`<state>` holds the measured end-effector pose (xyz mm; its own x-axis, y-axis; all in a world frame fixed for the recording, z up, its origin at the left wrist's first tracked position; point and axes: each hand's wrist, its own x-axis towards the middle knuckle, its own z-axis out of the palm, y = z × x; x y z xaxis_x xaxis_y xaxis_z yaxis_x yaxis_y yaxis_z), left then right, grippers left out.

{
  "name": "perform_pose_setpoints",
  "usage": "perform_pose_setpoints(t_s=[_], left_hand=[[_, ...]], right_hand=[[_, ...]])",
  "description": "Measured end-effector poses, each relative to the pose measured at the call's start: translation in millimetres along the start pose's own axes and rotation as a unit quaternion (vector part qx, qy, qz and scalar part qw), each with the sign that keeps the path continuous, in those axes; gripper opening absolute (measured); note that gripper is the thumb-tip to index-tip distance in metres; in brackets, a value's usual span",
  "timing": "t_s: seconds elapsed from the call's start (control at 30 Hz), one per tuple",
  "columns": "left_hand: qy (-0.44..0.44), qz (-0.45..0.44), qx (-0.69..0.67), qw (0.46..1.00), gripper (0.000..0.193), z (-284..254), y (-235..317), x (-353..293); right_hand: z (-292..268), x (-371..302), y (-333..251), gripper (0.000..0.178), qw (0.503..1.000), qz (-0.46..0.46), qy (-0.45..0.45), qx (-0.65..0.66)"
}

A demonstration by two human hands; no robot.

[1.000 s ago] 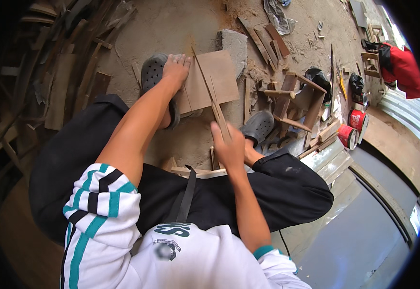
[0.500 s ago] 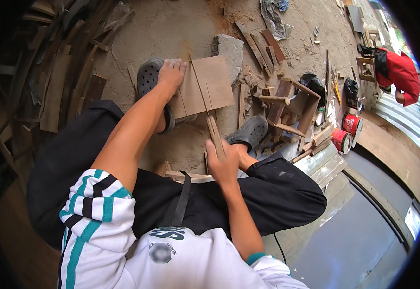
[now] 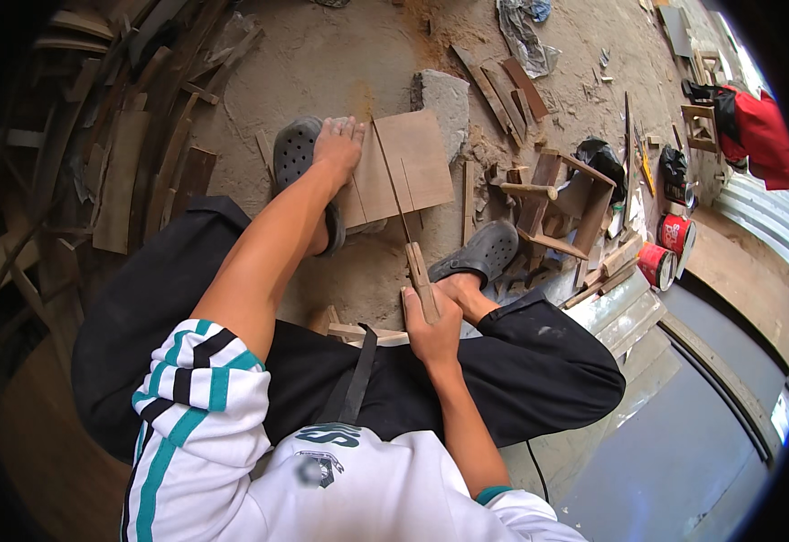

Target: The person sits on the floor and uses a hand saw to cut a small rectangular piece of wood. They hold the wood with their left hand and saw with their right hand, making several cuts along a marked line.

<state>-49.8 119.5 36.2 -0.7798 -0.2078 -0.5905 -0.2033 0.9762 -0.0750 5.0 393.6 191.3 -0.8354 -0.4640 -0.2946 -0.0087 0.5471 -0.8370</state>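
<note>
Head feed: thin brown board [image 3: 426, 163] sits low over the dusty ground [image 3: 313, 68], ahead of my person's knees, between the two grey clogs and nearer the left clog [image 3: 297, 154]. Left hand [image 3: 338, 146] is flat on its left part, fingers stretched out, not wrapped round anything. Right hand [image 3: 432, 321] is clenched round the wooden handle of a saw [image 3: 416, 264]; narrow dark blade crosses the board lengthwise, handle clear of the near edge. Short dark line in the board right of the blade. Concrete block [image 3: 444, 104] right beside the board's far right corner. Right clog [image 3: 489, 248] just right of the handle; small wooden frame [image 3: 584, 230] beyond it.
</note>
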Motion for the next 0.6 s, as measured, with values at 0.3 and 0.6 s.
perform_pose_setpoints(t_s=[0.3,0.6], left_hand=[[0.019,-0.002,-0.008,1.000,0.119,19.3,-2.5,7.0],[-0.001,0.000,0.007,1.000,0.123,-0.3,-1.4,-0.3]], right_hand=[[47.2,80.6,21.8,0.027,1.000,-0.016,-0.012,-0.007],[27.9,52.2,25.8,0.023,0.999,-0.010,-0.024,-0.033]])
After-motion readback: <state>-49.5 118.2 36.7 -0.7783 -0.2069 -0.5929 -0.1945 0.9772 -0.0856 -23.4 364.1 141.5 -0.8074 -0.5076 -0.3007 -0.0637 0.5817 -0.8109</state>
